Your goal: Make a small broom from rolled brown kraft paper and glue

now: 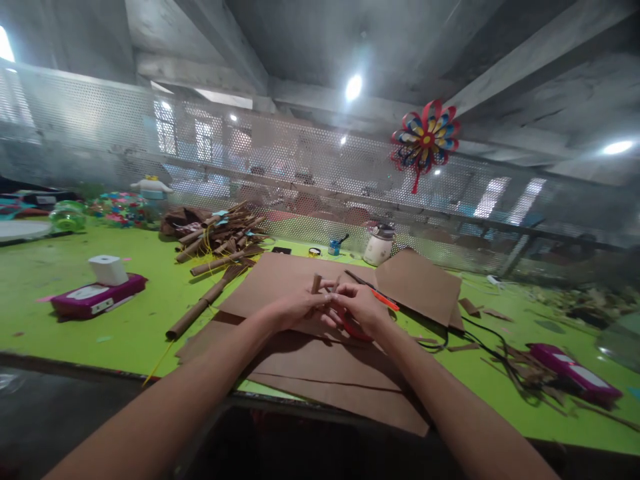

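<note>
Mid-frame, the left hand (296, 309) pinched a short, brown paper roll (317, 284), apparently steadying it for the right hand (362, 307), whose grip I couldn't tell.

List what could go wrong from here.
1. The slim tool with an orange end lies close by the right hand; a careless move might knock it away.
2. The lowest brown sheet reaches the front edge of the green table, so an arm could drag it off.
3. The white block sits on a purple box and might topple if bumped.
</note>
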Demonstrator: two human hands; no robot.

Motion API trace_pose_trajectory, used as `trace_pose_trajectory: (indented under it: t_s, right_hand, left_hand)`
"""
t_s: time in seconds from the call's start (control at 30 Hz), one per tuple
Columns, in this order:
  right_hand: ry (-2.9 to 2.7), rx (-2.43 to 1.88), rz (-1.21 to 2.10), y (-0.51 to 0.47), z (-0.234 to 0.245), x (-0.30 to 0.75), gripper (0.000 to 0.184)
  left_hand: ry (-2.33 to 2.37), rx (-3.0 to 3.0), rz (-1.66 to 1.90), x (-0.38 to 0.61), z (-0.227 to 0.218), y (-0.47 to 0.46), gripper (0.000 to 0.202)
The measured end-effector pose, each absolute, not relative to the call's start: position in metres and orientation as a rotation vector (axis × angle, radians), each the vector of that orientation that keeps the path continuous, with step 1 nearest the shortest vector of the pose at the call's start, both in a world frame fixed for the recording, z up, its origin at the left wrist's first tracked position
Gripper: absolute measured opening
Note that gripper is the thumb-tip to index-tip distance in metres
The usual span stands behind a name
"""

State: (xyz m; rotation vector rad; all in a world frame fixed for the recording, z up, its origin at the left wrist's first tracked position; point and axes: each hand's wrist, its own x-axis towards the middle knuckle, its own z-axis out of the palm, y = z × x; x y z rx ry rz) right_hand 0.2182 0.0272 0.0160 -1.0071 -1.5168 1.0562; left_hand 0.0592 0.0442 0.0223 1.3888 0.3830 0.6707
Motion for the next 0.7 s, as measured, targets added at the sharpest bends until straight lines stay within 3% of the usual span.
trace_pose_trajectory:
  t_s: [0.2, 0.7]
  right_hand:
    - [-1.495, -1.049, 0.899, 0.0250, 0.0206, 0.2131, 0.025]
    - [-1.317, -0.890, 1.023, 0.0337, 0.0219, 0.2208, 0.029]
  left_hand:
    - [0.469, 1.491, 0.694, 0.0575, 0.0156, 0.0519, 0.031]
    - [0.553, 1.679, 0.749, 0.0550, 0.0238, 0.0441, 0.027]
